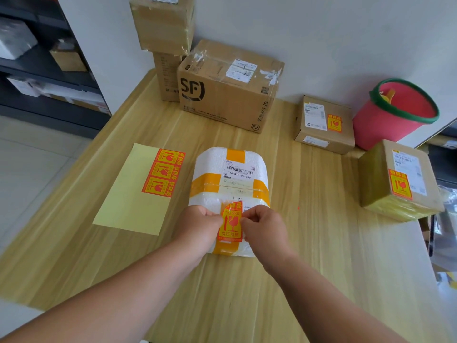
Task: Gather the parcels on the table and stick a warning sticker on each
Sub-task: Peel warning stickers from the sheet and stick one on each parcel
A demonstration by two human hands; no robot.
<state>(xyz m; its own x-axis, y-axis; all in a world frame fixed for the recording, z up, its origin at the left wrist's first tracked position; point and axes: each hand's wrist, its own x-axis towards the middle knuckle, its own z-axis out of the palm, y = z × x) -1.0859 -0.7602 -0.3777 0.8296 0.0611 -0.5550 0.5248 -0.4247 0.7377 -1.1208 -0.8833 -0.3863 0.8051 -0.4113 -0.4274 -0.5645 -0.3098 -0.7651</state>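
A white foam parcel [231, 167] bound with yellow tape lies in the middle of the wooden table [321, 231]. An orange and yellow warning sticker [231, 222] lies on its near end. My left hand [201, 225] pinches the sticker's left edge and my right hand [262, 225] pinches its right edge. To the left lies a pale yellow backing sheet [131, 201] with three stickers [163, 172] left on it. Two small cardboard parcels [324, 123] [400, 179] at the right each carry a warning sticker.
A large SF carton [227, 87] stands at the back, with two stacked brown boxes [163, 23] behind it against the wall. A red bin with a green rim [395, 112] sits at the right rear corner. Dark shelving [37, 58] with parcels is off to the left.
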